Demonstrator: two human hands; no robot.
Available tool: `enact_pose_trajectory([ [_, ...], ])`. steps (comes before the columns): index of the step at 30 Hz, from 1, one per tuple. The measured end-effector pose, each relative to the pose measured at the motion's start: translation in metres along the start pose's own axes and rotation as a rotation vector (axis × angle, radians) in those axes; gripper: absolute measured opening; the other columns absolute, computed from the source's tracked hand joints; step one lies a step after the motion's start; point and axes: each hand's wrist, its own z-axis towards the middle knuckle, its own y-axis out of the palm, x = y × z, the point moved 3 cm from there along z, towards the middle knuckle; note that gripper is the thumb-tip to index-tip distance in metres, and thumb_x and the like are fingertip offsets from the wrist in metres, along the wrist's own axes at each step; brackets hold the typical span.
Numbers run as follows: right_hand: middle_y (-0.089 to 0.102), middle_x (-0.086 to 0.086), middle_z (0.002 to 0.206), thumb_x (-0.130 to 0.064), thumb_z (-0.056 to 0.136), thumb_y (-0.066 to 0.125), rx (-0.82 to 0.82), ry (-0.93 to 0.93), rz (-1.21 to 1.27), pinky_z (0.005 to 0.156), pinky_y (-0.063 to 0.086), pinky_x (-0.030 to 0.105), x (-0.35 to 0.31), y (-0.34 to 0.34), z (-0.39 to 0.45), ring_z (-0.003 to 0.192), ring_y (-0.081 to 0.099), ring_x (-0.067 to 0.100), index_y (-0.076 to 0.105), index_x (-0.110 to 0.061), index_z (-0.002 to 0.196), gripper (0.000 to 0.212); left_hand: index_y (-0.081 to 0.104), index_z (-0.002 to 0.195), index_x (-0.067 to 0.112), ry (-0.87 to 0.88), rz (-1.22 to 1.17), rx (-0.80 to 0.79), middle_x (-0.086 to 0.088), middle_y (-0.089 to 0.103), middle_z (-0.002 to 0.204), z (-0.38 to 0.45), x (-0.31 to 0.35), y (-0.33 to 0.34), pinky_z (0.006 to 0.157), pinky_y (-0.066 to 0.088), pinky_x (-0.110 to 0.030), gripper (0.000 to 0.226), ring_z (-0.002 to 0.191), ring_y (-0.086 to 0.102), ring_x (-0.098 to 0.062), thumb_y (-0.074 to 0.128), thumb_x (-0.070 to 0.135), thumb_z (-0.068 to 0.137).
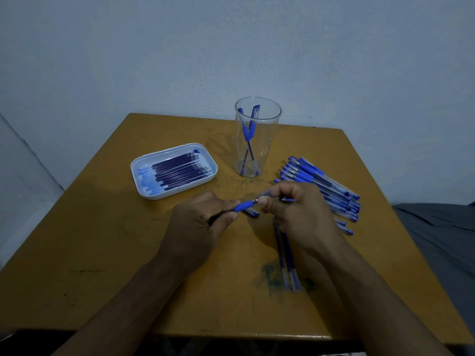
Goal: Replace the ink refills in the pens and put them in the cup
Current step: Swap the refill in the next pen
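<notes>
Our left hand (205, 222) grasps pen (243, 205) barrel, axis left-right; right hand (295, 211) pinches tip; cup (257, 136) beyond, surface's far edge.

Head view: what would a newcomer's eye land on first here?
First, the two hands meeting at the table's centre: the left hand grips a blue pen while the right hand pinches its tip end. Behind them stands a clear cup with two pens inside. A white tray of refills sits to the left, and a pile of pens to the right.
</notes>
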Motion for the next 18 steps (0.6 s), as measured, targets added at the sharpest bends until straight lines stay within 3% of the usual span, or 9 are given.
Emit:
enact_pose_trajectory([
  [4,0.067,0.014,0.074,-0.017,0.093,0.070,-0.001,0.016,0.058,0.047,0.042,0.030,0.000,0.000,-0.001,0.048,0.048,0.013,0.075,-0.020,0.087,0.008,0.075,0.116,0.019,-0.020,-0.010,0.015,0.012,0.066,0.085,0.000,-0.001,0.000,0.064,0.043,-0.012,0.029,0.075,0.062,-0.006,0.077,0.018,0.087],
  [6,0.067,0.000,0.075,-0.022,0.093,0.070,0.005,-0.016,0.030,0.054,0.046,0.028,-0.002,0.001,-0.001,0.054,0.053,0.006,0.076,-0.024,0.102,0.010,0.075,0.114,0.021,-0.057,-0.031,0.044,0.014,0.065,0.084,0.000,-0.001,-0.001,0.064,0.041,-0.009,0.027,0.076,0.062,-0.005,0.076,0.017,0.087],
  [9,0.065,-0.014,0.105,-0.031,0.095,0.067,0.058,-0.144,-0.302,0.081,0.050,0.025,-0.005,0.003,0.000,0.091,0.059,0.002,0.064,-0.032,0.132,0.037,0.073,0.115,0.024,-0.219,-0.150,0.120,0.014,0.068,0.087,0.001,-0.006,-0.003,0.068,0.048,-0.011,0.026,0.081,0.064,-0.003,0.073,0.018,0.089],
  [13,0.056,-0.004,0.118,-0.037,0.104,0.049,-0.070,-0.214,-0.896,0.083,0.049,0.030,-0.011,0.024,-0.003,0.100,0.052,0.012,0.068,-0.027,0.123,0.028,0.073,0.117,0.019,-0.318,-0.254,0.162,0.009,0.072,0.089,0.001,-0.012,-0.003,0.073,0.056,-0.020,0.026,0.082,0.067,-0.007,0.071,0.017,0.091],
  [18,0.045,0.001,0.124,-0.040,0.103,0.049,-0.110,-0.071,-0.892,0.078,0.053,0.033,-0.010,0.037,-0.005,0.091,0.053,0.014,0.062,-0.019,0.117,0.028,0.073,0.116,0.018,-0.321,-0.269,0.164,0.008,0.072,0.088,0.001,-0.013,-0.002,0.071,0.055,-0.017,0.025,0.080,0.067,-0.007,0.071,0.017,0.092],
])
